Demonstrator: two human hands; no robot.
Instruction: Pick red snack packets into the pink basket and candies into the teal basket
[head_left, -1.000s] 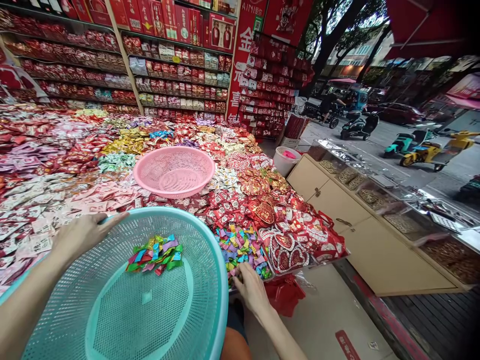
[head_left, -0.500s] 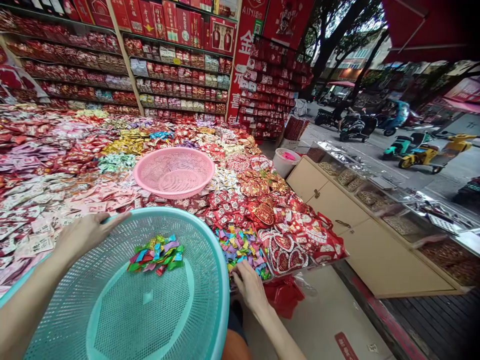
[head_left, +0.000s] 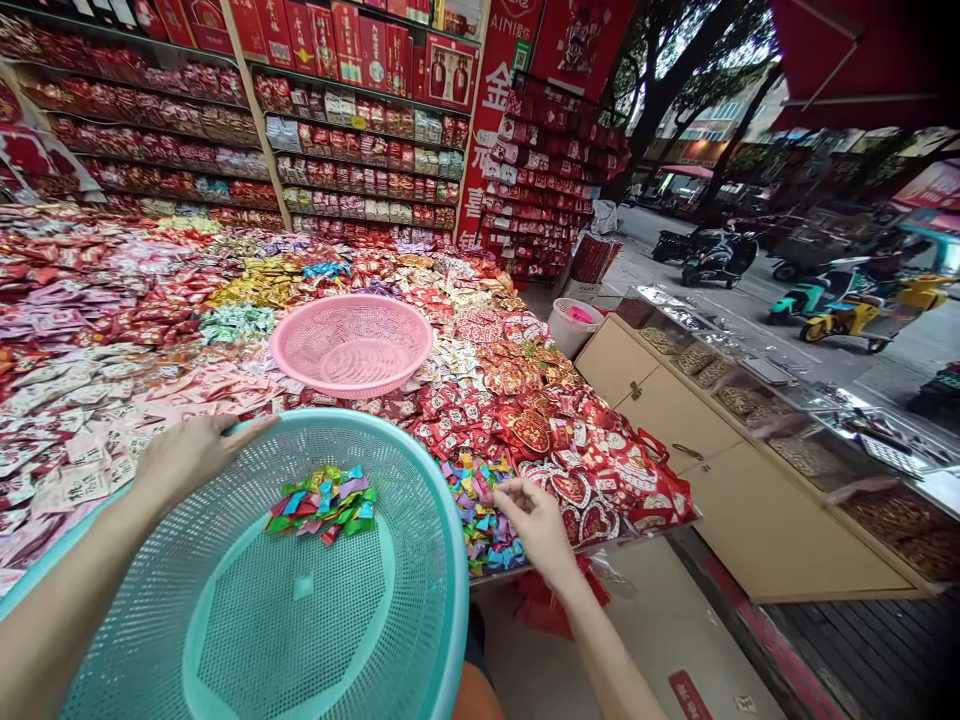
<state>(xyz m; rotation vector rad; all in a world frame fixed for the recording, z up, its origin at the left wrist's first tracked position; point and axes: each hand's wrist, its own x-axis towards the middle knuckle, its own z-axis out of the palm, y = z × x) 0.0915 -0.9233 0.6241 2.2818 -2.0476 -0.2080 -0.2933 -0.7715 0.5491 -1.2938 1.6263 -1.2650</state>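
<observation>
My left hand [head_left: 191,455] grips the far rim of a teal mesh basket [head_left: 247,640] held over the near edge of a candy table. A small heap of multicoloured wrapped candies [head_left: 321,500] lies inside the basket. My right hand [head_left: 536,525] hovers over a pile of the same multicoloured candies [head_left: 480,500] at the table's front edge, fingers curled and pinched together; whether a candy is in them is hidden.
A pink mesh basket [head_left: 351,345] sits on the candy table [head_left: 112,330] behind the teal one. Red heart-shaped packets [head_left: 592,490] lie to the right. Beige cabinets [head_left: 675,410] with snack trays stand at right, shelves behind, and scooters on the street.
My right hand has lifted from the table's front edge and moved up and right over the multicoloured pile. The left hand and the teal basket have shifted slightly right.
</observation>
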